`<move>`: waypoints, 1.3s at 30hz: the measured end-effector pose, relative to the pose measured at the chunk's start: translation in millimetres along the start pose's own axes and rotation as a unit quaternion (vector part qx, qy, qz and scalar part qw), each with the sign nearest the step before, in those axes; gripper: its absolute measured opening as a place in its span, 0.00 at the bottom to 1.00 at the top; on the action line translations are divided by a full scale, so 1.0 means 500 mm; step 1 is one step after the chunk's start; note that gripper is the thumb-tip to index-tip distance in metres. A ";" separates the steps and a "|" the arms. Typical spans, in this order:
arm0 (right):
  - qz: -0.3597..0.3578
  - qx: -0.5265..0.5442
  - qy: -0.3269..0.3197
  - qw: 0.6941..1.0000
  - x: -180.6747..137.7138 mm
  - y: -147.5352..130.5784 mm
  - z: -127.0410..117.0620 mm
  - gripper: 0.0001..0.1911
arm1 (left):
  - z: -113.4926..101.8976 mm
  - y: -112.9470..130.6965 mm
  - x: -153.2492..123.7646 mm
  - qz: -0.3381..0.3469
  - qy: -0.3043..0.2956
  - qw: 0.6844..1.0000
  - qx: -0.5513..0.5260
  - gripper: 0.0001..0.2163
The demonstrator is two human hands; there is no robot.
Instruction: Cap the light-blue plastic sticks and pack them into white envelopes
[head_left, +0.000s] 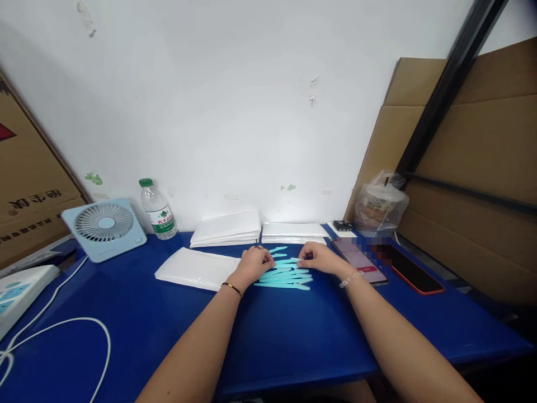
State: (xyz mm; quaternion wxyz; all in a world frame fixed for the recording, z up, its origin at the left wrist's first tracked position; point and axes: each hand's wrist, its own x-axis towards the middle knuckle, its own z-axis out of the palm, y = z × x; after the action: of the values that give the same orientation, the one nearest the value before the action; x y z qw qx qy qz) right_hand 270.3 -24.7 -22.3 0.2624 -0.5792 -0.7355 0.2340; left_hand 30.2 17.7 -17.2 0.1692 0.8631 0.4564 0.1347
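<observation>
Several turquoise eyebrow razors lie side by side on the blue table, roughly in a column in front of me. My left hand is closed in a pinch at the left ends of the upper ones. Across from it, my right hand pinches the right end of a razor, thumb and fingertips together. Fingers cover parts of the razors there. Just left of my left hand, and partly behind it, rests a white padded envelope.
Two stacks of white envelopes stand against the wall. At left are a water bottle, a small blue fan, a power strip and its cable. Two phones and a bagged cup sit at right.
</observation>
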 end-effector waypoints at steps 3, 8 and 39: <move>-0.001 0.043 0.003 0.999 0.003 0.012 0.000 0.14 | -0.005 -0.006 0.003 -0.007 0.024 1.000 -0.018 0.07; 0.067 0.010 0.082 0.994 0.004 0.055 -0.034 0.13 | -0.014 -0.032 0.007 -0.050 0.060 0.997 0.003 0.07; -0.011 -0.052 0.043 0.998 -0.001 -0.006 -0.008 0.10 | -0.056 -0.013 -0.020 -0.036 -0.055 0.998 0.012 0.11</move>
State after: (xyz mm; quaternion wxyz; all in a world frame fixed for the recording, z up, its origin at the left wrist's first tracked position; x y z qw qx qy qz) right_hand 270.7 -25.6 -17.5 0.2658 -0.5934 -0.7410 0.1678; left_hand 9.1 17.4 4.6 0.1882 0.8542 0.4788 0.0757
